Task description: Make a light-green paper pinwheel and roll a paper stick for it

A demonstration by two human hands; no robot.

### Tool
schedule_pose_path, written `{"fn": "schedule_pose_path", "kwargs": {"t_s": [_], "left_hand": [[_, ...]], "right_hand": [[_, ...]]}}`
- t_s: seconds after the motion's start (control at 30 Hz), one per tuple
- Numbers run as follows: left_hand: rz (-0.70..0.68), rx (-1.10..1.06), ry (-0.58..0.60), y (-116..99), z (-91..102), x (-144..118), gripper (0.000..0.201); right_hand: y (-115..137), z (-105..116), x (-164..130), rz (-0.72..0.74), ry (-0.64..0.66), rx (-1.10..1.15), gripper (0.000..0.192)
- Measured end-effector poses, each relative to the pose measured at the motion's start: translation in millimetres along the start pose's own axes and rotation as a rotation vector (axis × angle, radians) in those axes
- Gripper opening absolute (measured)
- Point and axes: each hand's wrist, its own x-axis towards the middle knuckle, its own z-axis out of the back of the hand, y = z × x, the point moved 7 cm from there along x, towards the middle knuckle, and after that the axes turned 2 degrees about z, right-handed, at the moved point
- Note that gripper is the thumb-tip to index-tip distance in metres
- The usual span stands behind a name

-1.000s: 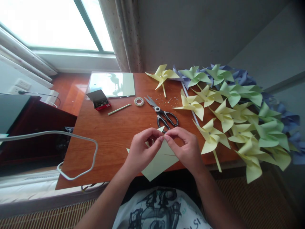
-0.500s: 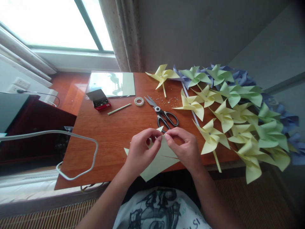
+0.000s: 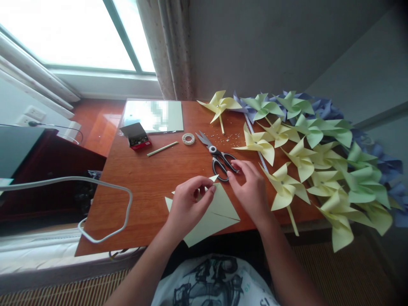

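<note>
My left hand (image 3: 188, 204) pinches folded corners of a pale yellow paper square (image 3: 214, 212) that lies at the near edge of the wooden table (image 3: 149, 174). The paper has cuts from its corners, and its near corner hangs over the table edge. My right hand (image 3: 250, 189) is off the paper, fingers apart, with its fingertips at the black handles of the scissors (image 3: 218, 156) just beyond the paper.
A heap of finished yellow, green and blue paper pinwheels (image 3: 306, 148) fills the table's right side. A tape roll (image 3: 188, 138), a pale stick (image 3: 162, 148), a small open box of pins (image 3: 136, 135) and a shiny sheet (image 3: 154, 115) lie at the back left. A white cable (image 3: 95, 187) loops off the left edge.
My right hand has let go of the paper's pinched centre and moved forward to the scissors handles. My left hand still holds the folded corners.
</note>
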Motion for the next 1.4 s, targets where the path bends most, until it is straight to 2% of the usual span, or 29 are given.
{"fn": "schedule_pose_path", "kwargs": {"t_s": [0.1,0.23,0.4,0.57,0.97,1.17,1.3,1.4], "left_hand": [[-0.001,0.012,-0.001,1,1.4,0,0.013],[-0.014,0.027,-0.011,1,3.3,-1,0.013],[-0.016,0.024,-0.035,3,6.1,-1,0.012],[0.036,-0.023,-0.084,10,10.9,-2,0.013],[0.097,-0.165,-0.044,17,8.3,-1,0.016],[0.101,-0.175,-0.057,16,11.4,0,0.017],[0.094,-0.165,-0.058,15,11.4,0,0.016],[0.086,-0.162,-0.053,15,10.5,0,0.016]], "right_hand": [[-8,-15,5,0.066,0.089,-0.240,0.033],[-10,-33,9,0.071,0.216,-0.401,0.038],[-5,-39,19,0.023,0.237,-0.505,0.042],[-5,-37,25,-0.021,0.268,-0.522,0.028],[-11,-18,15,0.018,0.113,-0.348,0.034],[-17,-13,11,-0.087,0.068,0.053,0.032],[-26,-18,5,-0.227,0.112,0.346,0.032],[-28,-21,2,-0.257,0.136,0.417,0.033]]}}
